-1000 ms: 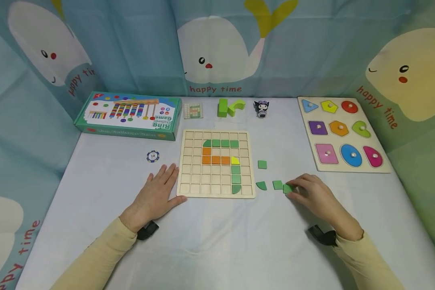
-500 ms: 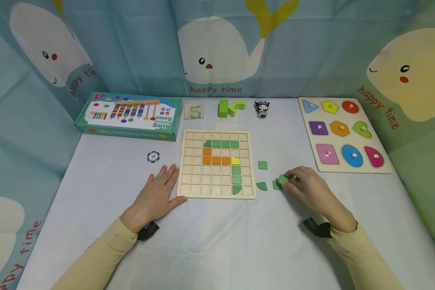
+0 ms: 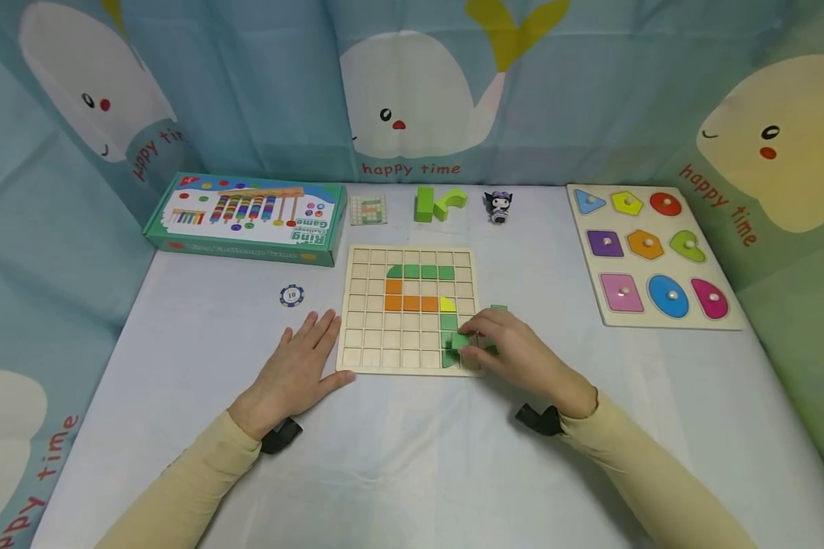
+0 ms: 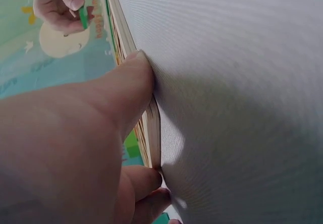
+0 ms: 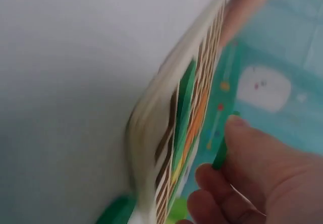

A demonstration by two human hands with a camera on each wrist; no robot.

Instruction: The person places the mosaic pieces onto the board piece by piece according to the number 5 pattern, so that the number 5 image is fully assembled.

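My right hand (image 3: 522,362) pinches a green square tile (image 3: 459,341) between thumb and fingers, above the lower right of the wooden grid board (image 3: 378,357). In the right wrist view the tile (image 5: 221,152) is seen edge-on, apart from the board. Straight fingers of my left hand (image 3: 290,375) touch the board's left edge, with the thumb at its lower left corner. Set in the grid are green tiles (image 3: 429,272), orange tiles (image 3: 412,303) and a yellow quarter-round tile (image 3: 446,305). Another green tile (image 3: 499,308) lies right of the board, partly behind my right hand.
A green game box (image 3: 247,219), a small pattern card (image 3: 368,210), green blocks (image 3: 423,204) and a small figurine (image 3: 498,207) stand along the back. A shape-knob puzzle (image 3: 648,293) lies at the right. A poker chip (image 3: 291,296) lies left of the board.
My right hand has lifted a green square tile from the table and carried it left over the board. My left hand has stayed at the board's edge.
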